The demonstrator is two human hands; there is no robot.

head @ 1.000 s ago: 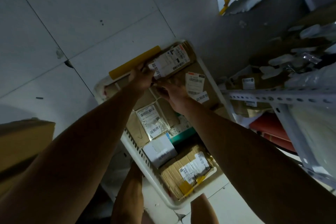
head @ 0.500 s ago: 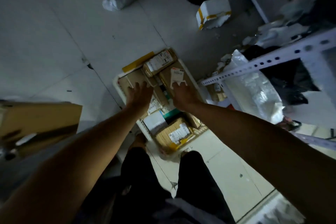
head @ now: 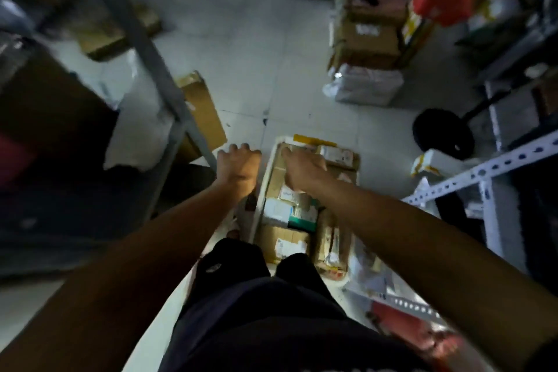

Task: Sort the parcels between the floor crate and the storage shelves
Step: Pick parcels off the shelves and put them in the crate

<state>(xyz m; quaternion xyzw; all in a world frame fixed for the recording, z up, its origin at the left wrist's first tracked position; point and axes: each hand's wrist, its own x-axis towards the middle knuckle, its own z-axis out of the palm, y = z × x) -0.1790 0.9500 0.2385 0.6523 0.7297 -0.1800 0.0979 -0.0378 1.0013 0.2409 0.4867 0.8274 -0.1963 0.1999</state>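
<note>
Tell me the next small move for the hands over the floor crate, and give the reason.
Probably lower the right hand onto one labelled parcel at the crate's far end and grip it. Both hands look to hold nothing: the right hovers over the packed floor crate, the left hand, fingers curled, hangs outside its left rim. The frame is blurred, so contact is uncertain.

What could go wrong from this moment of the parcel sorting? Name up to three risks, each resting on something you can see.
1. The crate is packed full, and a brown box leans at its right side; it may tip out if the crate is disturbed.
2. The crate sits right at the person's feet, with a cardboard box on the floor nearby: a likely trip.
3. The dim, blurred view makes the labels hard to read, so mis-sorting is possible.
</note>
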